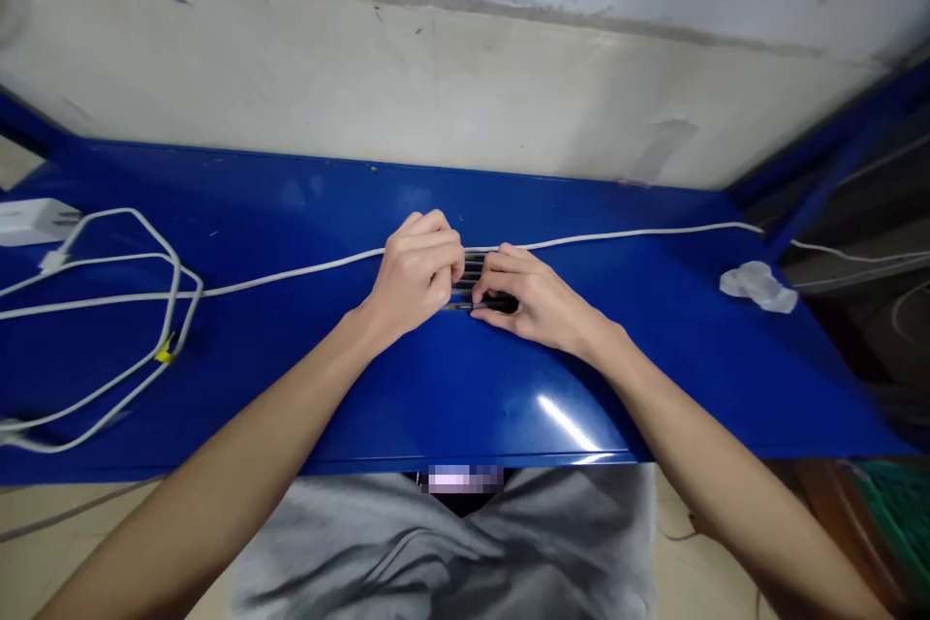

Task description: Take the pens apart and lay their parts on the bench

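Two bare hands meet: the left hand (416, 276) curls closed where a thin white cable (625, 234) passes, the right hand (534, 300) pinches a small black object (501, 304) on glossy blue sheet metal (581, 378).

Dark ribbed object (471, 278) between the hands: mostly hidden behind the fingers of the left hand (416, 276) and right hand (534, 298), its shape unclear, and whether either hand grips it cannot be told. White plug block (33, 221) cut off by the left edge; white cable (639, 234) runs out of frame. Green object (897, 513) cut off at the lower right corner, too blurred to identify; pixelated patch (465, 479) obscures the neckline of the grey shirt (436, 542).
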A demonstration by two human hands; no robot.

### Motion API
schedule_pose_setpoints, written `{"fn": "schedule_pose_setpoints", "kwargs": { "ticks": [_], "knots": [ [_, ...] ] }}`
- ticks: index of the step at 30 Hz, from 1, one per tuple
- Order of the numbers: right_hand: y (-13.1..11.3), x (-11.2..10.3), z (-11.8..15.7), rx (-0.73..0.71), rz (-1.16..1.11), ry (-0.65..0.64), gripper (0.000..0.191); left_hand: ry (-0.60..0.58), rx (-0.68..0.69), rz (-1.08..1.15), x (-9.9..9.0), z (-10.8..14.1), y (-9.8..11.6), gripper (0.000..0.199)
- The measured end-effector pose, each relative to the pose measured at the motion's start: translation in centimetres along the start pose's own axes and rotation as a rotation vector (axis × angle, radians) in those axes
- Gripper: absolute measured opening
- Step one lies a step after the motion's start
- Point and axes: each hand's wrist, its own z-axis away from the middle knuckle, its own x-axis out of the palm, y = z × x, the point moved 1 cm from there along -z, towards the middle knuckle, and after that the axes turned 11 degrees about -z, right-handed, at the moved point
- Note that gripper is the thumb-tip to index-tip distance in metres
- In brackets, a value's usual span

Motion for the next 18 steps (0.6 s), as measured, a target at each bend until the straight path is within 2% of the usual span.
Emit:
{"fn": "schedule_pose_setpoints", "kwargs": {
  "ticks": [11,18],
  "knots": [
    [-0.41,-0.25,-0.17,0.004,-0.074,0.044,0.009,-0.056,-0.037,-0.007,-0.11,0.07,-0.01,0.031],
    [-0.02,-0.57,-0.17,-0.003,-0.110,0.195,0.011,-0.134,0.004,-0.067,-0.46,-0.29,0.35,0.028]
  ]
}}
